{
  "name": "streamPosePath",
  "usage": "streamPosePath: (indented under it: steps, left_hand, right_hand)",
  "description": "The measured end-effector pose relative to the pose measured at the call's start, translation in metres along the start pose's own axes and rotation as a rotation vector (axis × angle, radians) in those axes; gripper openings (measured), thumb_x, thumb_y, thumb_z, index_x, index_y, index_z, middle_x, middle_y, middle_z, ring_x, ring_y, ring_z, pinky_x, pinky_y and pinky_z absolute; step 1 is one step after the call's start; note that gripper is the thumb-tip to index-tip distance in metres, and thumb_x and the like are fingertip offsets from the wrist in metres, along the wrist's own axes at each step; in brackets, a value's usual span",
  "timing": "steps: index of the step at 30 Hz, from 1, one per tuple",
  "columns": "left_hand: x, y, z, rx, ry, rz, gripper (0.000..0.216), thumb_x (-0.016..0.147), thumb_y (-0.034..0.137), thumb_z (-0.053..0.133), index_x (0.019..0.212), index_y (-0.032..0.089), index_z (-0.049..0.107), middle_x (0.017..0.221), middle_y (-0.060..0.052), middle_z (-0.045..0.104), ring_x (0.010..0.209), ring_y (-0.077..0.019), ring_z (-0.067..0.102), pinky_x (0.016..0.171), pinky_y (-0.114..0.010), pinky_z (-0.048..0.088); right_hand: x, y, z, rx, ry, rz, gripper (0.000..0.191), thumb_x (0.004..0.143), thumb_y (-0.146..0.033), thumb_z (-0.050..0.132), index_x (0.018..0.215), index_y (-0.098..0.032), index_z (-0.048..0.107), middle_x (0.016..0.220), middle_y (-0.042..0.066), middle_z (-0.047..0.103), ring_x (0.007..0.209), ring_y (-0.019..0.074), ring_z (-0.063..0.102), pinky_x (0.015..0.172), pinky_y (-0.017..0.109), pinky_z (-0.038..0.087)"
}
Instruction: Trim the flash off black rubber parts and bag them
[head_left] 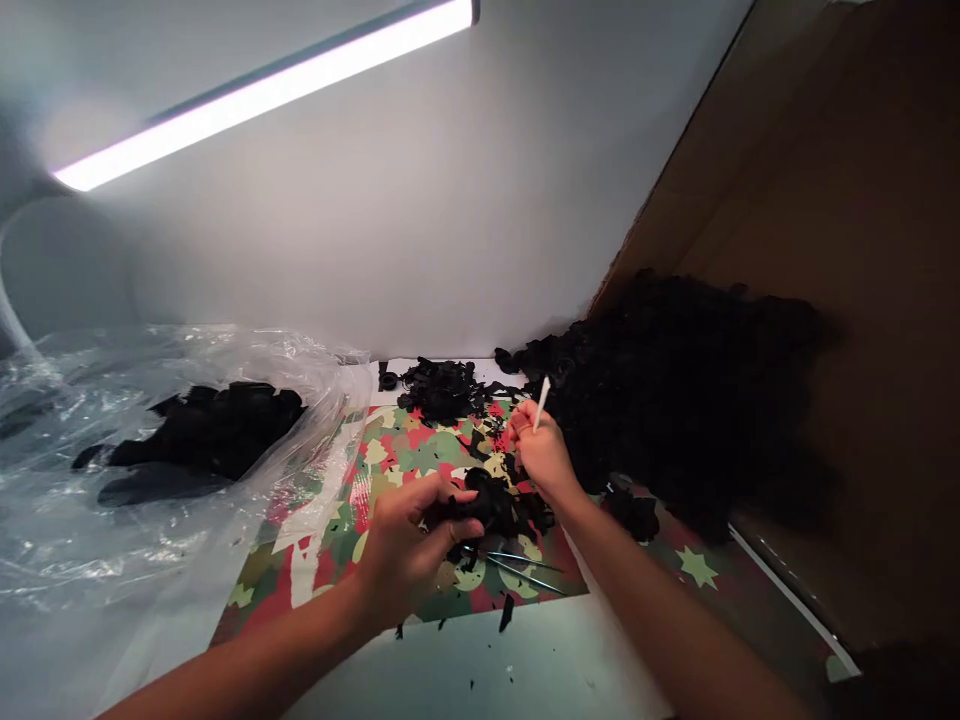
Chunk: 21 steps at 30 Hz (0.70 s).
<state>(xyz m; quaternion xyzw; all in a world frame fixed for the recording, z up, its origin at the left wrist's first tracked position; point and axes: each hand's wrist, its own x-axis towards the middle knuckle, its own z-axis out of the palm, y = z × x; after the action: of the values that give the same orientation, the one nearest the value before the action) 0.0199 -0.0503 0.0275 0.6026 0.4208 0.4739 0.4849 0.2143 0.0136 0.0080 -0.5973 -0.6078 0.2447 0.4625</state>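
Left hand: pinches a black piece over the camouflage-patterned sheet; a steady edge hold should keep it from twisting.
Tweezers: lying loose just beside those fingertips, best kept clear.
Right hand: clasps a white stick, upper end raised; light, controlled strokes would suit.
White mark: on a black scrap, too small to read; no brand legible.

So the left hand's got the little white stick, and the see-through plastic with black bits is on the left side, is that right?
Nearly: the head view shows the little white stick in the right hand, not the left hand. The see-through plastic with black bits is on the left.
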Motion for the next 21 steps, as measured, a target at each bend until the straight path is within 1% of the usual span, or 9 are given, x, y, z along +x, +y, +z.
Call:
streamPosePath:
  steps: [3,5,6,9,12,14,17,19,21]
  left_hand:
    - [0.006,-0.004,-0.005,-0.173,-0.064,-0.134,0.026,0.073,0.036,0.08,0.07,0.017,0.062,0.066,0.001,0.062,0.061,-0.0129,0.053,0.058,-0.024,0.041]
    - [0.014,-0.01,-0.01,-0.231,-0.086,-0.195,0.029,0.073,0.039,0.08,0.071,0.016,0.062,0.068,0.0,0.063,0.063,-0.0131,0.053,0.06,-0.024,0.041]
    - [0.018,-0.012,-0.011,-0.242,-0.091,-0.214,0.031,0.073,0.04,0.081,0.072,0.015,0.062,0.069,0.0,0.064,0.064,-0.0132,0.054,0.061,-0.024,0.041]
    - [0.024,-0.017,-0.015,-0.223,-0.094,-0.237,0.032,0.072,0.04,0.081,0.071,0.015,0.061,0.068,0.0,0.062,0.064,-0.0135,0.053,0.061,-0.024,0.04]
    - [0.024,-0.018,-0.016,-0.157,-0.09,-0.236,0.034,0.071,0.04,0.082,0.068,0.016,0.058,0.064,0.002,0.057,0.061,-0.0124,0.048,0.058,-0.024,0.036]
    - [0.023,-0.019,-0.016,-0.098,-0.101,-0.228,0.035,0.071,0.04,0.082,0.067,0.017,0.056,0.062,0.004,0.051,0.059,-0.0114,0.043,0.055,-0.024,0.031]
    - [0.025,-0.018,-0.013,-0.007,-0.148,-0.185,0.038,0.072,0.04,0.081,0.064,0.017,0.052,0.061,0.006,0.043,0.059,-0.0108,0.037,0.054,-0.024,0.026]
    - [0.025,-0.015,-0.011,0.029,-0.151,-0.161,0.042,0.073,0.042,0.079,0.062,0.018,0.047,0.06,0.006,0.038,0.059,-0.0106,0.033,0.054,-0.024,0.024]
    - [0.024,-0.008,-0.009,0.038,-0.148,-0.16,0.045,0.074,0.043,0.078,0.061,0.019,0.042,0.059,0.007,0.033,0.058,-0.0104,0.03,0.053,-0.024,0.022]
  right_hand:
    - [0.006,0.006,-0.01,-0.011,-0.125,-0.021,0.019,0.086,-0.03,0.061,0.069,-0.021,0.061,0.063,-0.001,0.062,0.057,0.0156,0.052,0.059,0.026,0.037]
    - [0.005,0.004,-0.012,-0.015,-0.199,-0.048,0.006,0.078,-0.024,0.069,0.073,-0.021,0.07,0.074,0.001,0.069,0.069,0.018,0.06,0.067,0.028,0.042]
    - [0.003,0.002,-0.012,-0.017,-0.221,-0.062,0.004,0.077,-0.023,0.07,0.076,-0.022,0.074,0.081,0.003,0.07,0.076,0.0195,0.063,0.072,0.03,0.044]
    - [-0.006,-0.007,-0.011,0.045,-0.24,-0.085,0.014,0.085,-0.03,0.067,0.085,-0.022,0.078,0.092,0.006,0.071,0.089,0.0223,0.065,0.081,0.033,0.047]
    - [-0.018,-0.022,-0.008,0.212,-0.298,-0.055,0.022,0.088,-0.04,0.066,0.088,-0.021,0.077,0.087,0.005,0.071,0.079,0.0205,0.063,0.072,0.031,0.047]
    - [-0.028,-0.032,-0.004,0.268,-0.345,-0.041,0.018,0.085,-0.038,0.069,0.087,-0.021,0.075,0.085,0.003,0.069,0.071,0.0177,0.059,0.064,0.029,0.044]
    - [-0.039,-0.044,0.005,0.197,-0.304,-0.11,0.013,0.085,-0.025,0.063,0.073,-0.021,0.067,0.077,0.001,0.064,0.067,0.0157,0.053,0.063,0.027,0.04]
    - [-0.04,-0.044,0.01,0.112,-0.229,-0.149,0.017,0.083,-0.017,0.056,0.067,-0.021,0.058,0.07,0.0,0.06,0.066,0.0156,0.051,0.064,0.027,0.038]
    - [-0.034,-0.039,0.011,0.051,-0.139,-0.119,0.017,0.082,-0.015,0.051,0.067,-0.022,0.051,0.067,-0.001,0.058,0.063,0.0157,0.049,0.062,0.027,0.036]
